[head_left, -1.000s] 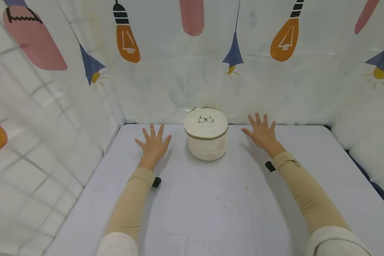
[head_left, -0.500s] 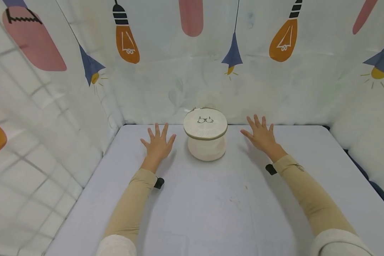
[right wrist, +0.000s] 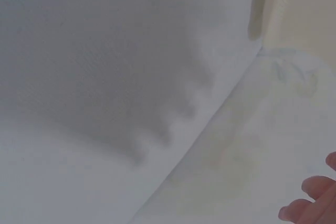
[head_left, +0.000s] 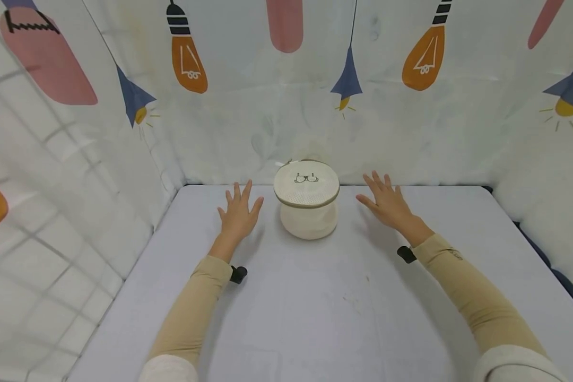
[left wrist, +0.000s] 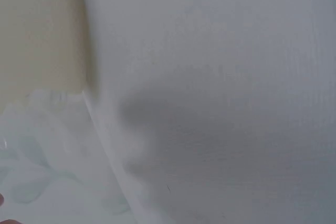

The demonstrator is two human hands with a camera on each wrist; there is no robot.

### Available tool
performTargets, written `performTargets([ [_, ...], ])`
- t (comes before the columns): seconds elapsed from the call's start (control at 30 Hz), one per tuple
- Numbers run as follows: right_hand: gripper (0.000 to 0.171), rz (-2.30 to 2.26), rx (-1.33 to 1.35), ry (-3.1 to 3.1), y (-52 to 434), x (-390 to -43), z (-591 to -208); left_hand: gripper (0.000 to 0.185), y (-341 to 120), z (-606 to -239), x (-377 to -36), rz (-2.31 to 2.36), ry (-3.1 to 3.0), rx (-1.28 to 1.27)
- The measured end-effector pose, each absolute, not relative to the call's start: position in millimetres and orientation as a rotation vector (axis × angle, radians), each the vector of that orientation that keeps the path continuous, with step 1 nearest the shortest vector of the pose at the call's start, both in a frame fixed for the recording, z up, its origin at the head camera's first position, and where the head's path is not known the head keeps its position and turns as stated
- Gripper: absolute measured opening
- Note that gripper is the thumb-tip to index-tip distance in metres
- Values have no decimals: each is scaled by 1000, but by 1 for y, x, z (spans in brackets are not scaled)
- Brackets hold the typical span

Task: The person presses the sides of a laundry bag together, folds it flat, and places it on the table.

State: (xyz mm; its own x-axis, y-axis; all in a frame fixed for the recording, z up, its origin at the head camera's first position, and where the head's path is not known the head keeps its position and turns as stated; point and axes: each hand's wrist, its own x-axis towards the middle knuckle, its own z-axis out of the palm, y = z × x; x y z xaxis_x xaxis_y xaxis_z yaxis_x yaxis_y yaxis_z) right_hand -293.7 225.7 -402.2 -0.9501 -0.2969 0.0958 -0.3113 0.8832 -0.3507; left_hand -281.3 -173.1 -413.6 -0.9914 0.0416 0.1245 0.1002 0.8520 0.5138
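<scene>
In the head view, the left hand (head_left: 239,215) and the right hand (head_left: 387,204) are held out over the white table (head_left: 305,318), one on each side of the off-white round bag (head_left: 307,223), which is stood upright near the far edge, its flat lid printed with a pair of glasses. Both backs are turned up, and shadows are cast on the cloth beside them. The left fingers are extended and spread, with the thumb angled toward the bag; the right fingers are likewise straight and parted, the thumb pointed inward. Nothing is gripped, and the bag is touched by neither hand. Compared with one second ago, the left hand has been brought inward, nearer the bag, and its fingers are spread less widely; the right hand has been turned further to the left, its thumb slightly closer to the bag. The bag has been left in place. In the left wrist view, the bag is seen at the upper left, and only bits of fingertips are caught at the lower left, so finger spacing cannot be told there. In the right wrist view, the bag is cut off at the upper right, a finger-shaped shadow is thrown on the table, and fingertips are shown at the lower right.
</scene>
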Motion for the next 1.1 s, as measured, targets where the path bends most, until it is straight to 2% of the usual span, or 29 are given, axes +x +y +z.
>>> performTargets([
  [0.6, 72, 858, 607, -2895, 206, -277, -388, 63, -164, -408, -273, -1549, -2587, -161],
  [0.8, 69, 933, 618, -2861, 201, -275, -384, 63, -158, -401, -273, -1654, -2515, -167],
  [1.1, 61, 1474, 536, -2713, 190, -276, -378, 62, -148, -391, -268, -1929, -2410, -168],
])
